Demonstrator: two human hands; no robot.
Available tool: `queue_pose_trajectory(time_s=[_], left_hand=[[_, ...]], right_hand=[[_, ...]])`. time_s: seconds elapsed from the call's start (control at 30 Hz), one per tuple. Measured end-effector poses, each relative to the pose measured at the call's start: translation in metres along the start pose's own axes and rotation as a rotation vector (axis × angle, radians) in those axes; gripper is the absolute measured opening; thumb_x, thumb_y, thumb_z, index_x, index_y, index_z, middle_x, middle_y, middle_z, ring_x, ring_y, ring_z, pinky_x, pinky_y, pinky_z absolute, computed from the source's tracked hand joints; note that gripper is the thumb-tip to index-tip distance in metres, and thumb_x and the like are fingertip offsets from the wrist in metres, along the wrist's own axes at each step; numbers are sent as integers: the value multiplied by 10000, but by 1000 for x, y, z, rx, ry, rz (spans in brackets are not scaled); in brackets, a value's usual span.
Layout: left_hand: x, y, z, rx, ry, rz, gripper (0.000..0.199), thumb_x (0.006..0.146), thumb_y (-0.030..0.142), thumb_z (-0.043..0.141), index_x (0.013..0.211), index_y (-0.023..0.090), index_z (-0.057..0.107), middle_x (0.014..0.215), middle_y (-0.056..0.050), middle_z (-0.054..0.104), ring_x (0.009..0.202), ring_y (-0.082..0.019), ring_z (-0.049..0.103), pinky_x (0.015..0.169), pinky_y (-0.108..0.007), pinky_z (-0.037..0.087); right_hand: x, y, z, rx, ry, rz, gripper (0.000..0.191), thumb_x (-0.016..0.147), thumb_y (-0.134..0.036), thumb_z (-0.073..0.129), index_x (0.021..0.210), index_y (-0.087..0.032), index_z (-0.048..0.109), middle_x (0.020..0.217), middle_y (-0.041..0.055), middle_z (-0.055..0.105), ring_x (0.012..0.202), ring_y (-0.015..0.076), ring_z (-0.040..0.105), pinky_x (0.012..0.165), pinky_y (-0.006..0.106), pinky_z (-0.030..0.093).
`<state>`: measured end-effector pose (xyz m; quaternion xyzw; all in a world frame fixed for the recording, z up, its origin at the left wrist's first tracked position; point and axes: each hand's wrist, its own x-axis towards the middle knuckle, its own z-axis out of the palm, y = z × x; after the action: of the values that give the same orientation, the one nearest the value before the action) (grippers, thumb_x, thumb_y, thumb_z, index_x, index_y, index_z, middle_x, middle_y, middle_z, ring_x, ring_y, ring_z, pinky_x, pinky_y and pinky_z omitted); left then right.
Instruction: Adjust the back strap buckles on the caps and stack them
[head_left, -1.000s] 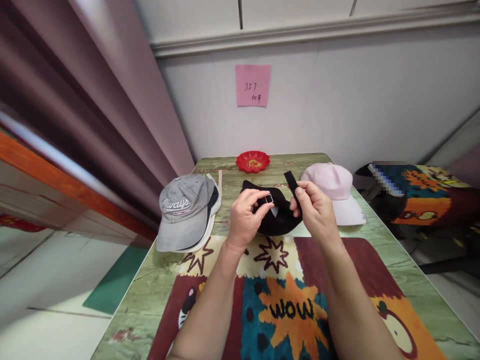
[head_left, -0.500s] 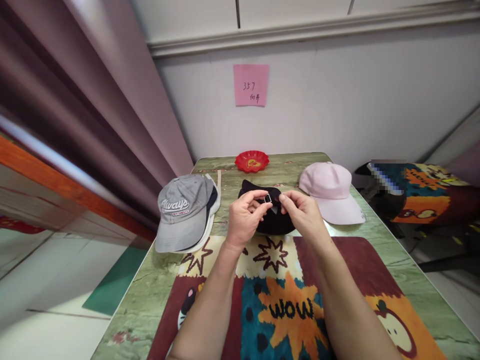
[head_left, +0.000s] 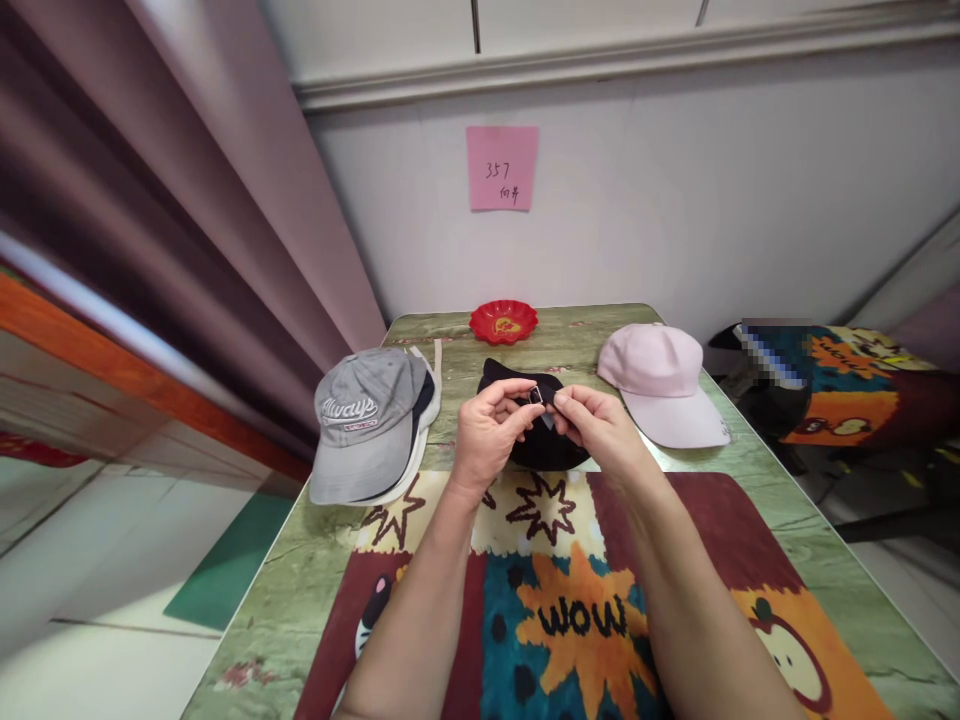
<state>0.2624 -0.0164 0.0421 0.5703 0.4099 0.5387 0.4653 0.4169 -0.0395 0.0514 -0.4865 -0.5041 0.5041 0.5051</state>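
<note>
A black cap (head_left: 546,456) sits in the middle of the table, partly hidden behind my hands. My left hand (head_left: 486,432) pinches a small silver buckle (head_left: 535,395) on the cap's back strap between thumb and fingers. Close by on the right, my right hand (head_left: 600,425) is closed in a pinch on the black strap end (head_left: 550,392), which points toward the buckle. Whether the strap's tip has entered the buckle is too small to make out.
Stacked caps with a grey one (head_left: 369,420) on top lie at the left. On the right rests a pink cap (head_left: 656,380), and a red scalloped dish (head_left: 503,322) stands behind. A colourful mat (head_left: 540,590) covers the table's front. A curtain (head_left: 285,180) hangs at the left.
My right hand has moved slightly left, bringing the strap end closer to the buckle. My left hand stays nearly where it was, still on the buckle.
</note>
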Motion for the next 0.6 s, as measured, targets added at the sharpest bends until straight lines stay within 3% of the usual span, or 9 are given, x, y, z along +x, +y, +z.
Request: queue_pose_trajectory(time_s=[0.1, 0.27, 0.37, 0.6], left_hand=[[1, -1, -3, 0, -16, -9, 312, 724, 320, 826, 994, 184, 753, 682, 16, 667, 500, -81, 559, 442, -185, 453], [2, -1, -10, -9, -82, -32, 326, 710, 328, 845, 994, 187, 767, 740, -4, 695, 525, -86, 575, 441, -188, 435], [2, 0, -15, -13, -135, -46, 322, 714, 308, 845, 1001, 183, 769, 642, 15, 657, 525, -91, 572, 464, -187, 439], [2, 1, -19, -6, -185, -41, 313, 724, 308, 840, 1005, 187, 779, 637, 11, 662, 534, -93, 570, 480, -192, 444]], right_hand=[[-1, 0, -1, -6, -45, 6, 431, 842, -580, 636, 659, -200, 545, 587, -26, 507, 499, 90, 340, 486, 256, 226], [-1, -1, -5, -56, -142, -9, 418, 876, -567, 610, 684, -200, 553, 608, -21, 522, 526, 98, 368, 507, 255, 248], [-1, -1, -11, -106, -191, -47, 405, 900, -554, 602, 711, -197, 569, 635, -19, 525, 556, 102, 367, 517, 254, 249], [-3, -6, -17, -173, -238, -85, 388, 917, -529, 597, 719, -196, 574, 647, -21, 512, 575, 106, 354, 527, 258, 241]])
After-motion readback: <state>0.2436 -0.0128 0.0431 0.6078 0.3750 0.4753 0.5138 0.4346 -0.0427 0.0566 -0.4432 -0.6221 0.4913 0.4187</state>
